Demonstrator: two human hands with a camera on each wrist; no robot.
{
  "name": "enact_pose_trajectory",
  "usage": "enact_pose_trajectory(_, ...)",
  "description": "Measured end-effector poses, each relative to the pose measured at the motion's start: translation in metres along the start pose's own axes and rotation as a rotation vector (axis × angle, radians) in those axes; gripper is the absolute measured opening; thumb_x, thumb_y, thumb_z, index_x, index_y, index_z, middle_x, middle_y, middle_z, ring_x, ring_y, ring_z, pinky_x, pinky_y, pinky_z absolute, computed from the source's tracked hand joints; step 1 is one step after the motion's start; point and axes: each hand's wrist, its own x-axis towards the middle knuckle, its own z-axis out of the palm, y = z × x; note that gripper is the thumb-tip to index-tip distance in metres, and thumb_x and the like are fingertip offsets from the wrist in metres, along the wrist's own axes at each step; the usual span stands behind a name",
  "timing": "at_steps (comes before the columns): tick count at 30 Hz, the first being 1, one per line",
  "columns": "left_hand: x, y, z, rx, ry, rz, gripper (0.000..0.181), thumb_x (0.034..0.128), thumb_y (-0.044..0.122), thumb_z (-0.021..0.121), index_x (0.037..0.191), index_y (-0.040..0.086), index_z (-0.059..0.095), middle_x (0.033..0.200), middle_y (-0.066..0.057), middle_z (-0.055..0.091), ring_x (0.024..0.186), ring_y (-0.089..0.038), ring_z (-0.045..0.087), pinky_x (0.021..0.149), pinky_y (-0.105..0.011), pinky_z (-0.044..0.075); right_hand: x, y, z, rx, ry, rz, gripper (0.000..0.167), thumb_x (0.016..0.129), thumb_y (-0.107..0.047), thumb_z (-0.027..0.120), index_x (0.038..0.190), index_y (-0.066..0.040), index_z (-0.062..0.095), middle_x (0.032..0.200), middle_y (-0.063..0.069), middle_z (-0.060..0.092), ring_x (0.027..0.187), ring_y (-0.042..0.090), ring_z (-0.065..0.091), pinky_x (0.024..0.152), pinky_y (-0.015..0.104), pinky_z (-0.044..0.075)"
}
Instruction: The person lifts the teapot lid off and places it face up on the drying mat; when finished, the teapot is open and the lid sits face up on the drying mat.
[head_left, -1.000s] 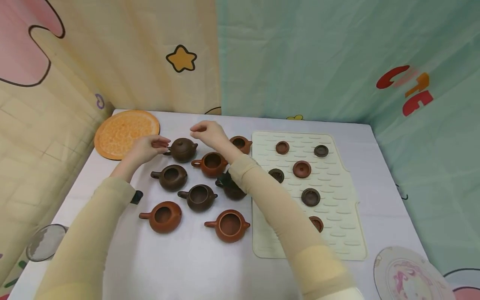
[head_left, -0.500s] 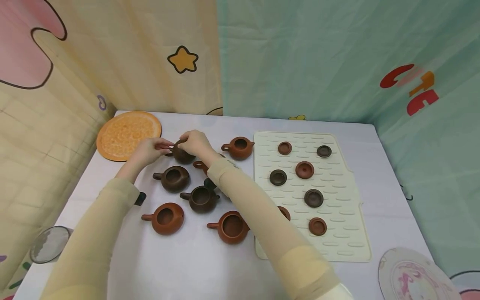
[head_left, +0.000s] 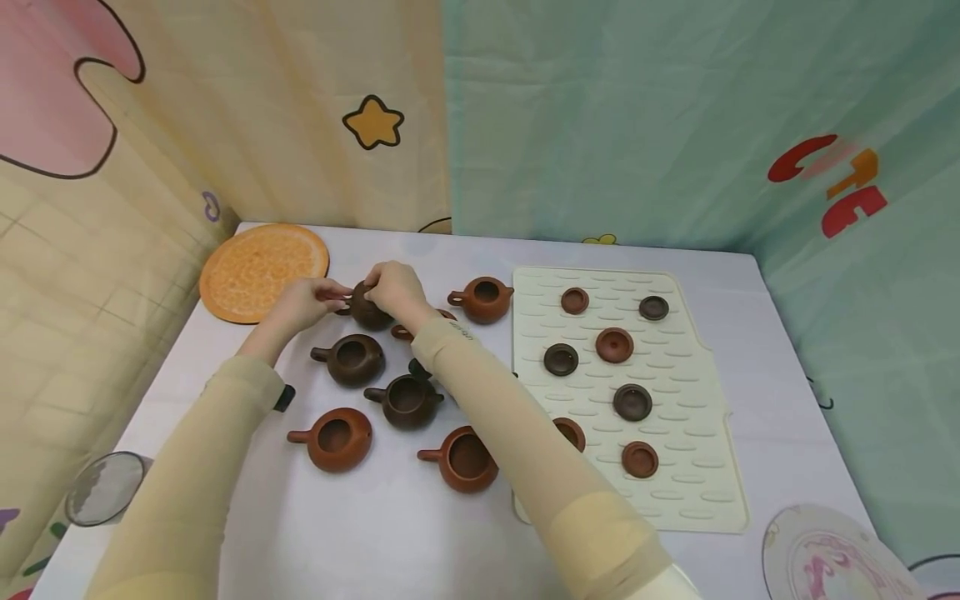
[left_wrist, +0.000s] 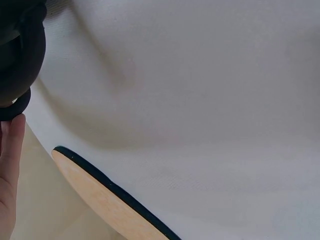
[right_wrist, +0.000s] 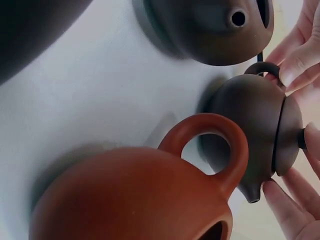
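A dark brown teapot (head_left: 368, 312) stands at the back left of the table. My left hand (head_left: 302, 303) pinches its loop handle (right_wrist: 263, 68) between thumb and fingers, best seen in the right wrist view. My right hand (head_left: 399, 292) reaches over the top and holds the knob of the lid (right_wrist: 290, 137), with another finger close to the spout (right_wrist: 251, 192). A thin dark gap runs between lid and body; whether the lid is lifted cannot be told. In the right wrist view a lidless reddish teapot (right_wrist: 130, 195) stands close by.
Several lidless teapots stand nearby, such as a brown one (head_left: 351, 360) and a reddish one (head_left: 485, 299). Loose lids lie on a cream mat (head_left: 697, 467) at right. An orange round mat (head_left: 262, 271) lies back left, a glass (head_left: 107, 489) front left, a patterned plate (head_left: 825, 558) front right.
My right hand has come left and down from beyond the teapot onto its lid, then stayed there. My left hand has remained at the handle. The head view has shifted slightly.
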Motion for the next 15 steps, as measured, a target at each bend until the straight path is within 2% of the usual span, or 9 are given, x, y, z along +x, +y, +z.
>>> enact_pose_trajectory(5,0.002,0.002,0.0,-0.005,-0.013,-0.007,0.03,0.096,0.009,0.062,0.124,-0.002,0.064,0.12,-0.026,0.066,0.109,-0.038,0.062,0.092,-0.046,0.048,-0.001,0.001,-0.001,-0.04,0.029,-0.031,0.015,0.092,-0.02,0.071,0.105,-0.014,0.072,0.108,-0.001,0.073,0.104,0.014,0.065,0.09,0.023,0.049)
enact_pose_trajectory(9,0.002,0.002,0.0,0.002,-0.012,0.0,0.03,0.0953,0.009,0.064,0.122,-0.003,0.064,0.119,-0.026,0.066,0.108,-0.038,0.062,0.088,-0.042,0.048,-0.002,0.001,-0.001,-0.054,0.032,-0.061,0.018,0.097,-0.021,0.064,0.111,-0.009,0.065,0.111,0.004,0.069,0.104,0.016,0.064,0.089,0.024,0.049)
enact_pose_trajectory(12,0.001,0.003,-0.001,0.001,-0.016,0.001,0.029,0.0948,0.008,0.064,0.122,-0.004,0.064,0.118,-0.027,0.066,0.107,-0.038,0.062,0.086,-0.041,0.048,-0.003,0.001,-0.004,0.009,0.034,-0.064,0.02,0.099,-0.02,0.06,0.114,-0.007,0.061,0.112,0.007,0.067,0.104,0.017,0.062,0.089,0.025,0.049)
enact_pose_trajectory(15,0.0,0.003,-0.003,0.004,-0.022,-0.003,0.03,0.0949,0.009,0.064,0.122,-0.004,0.064,0.119,-0.027,0.066,0.107,-0.038,0.062,0.087,-0.042,0.048,-0.004,0.003,-0.013,0.145,0.027,-0.021,0.02,0.099,-0.02,0.06,0.114,-0.007,0.062,0.113,0.006,0.067,0.103,0.018,0.061,0.087,0.025,0.048)
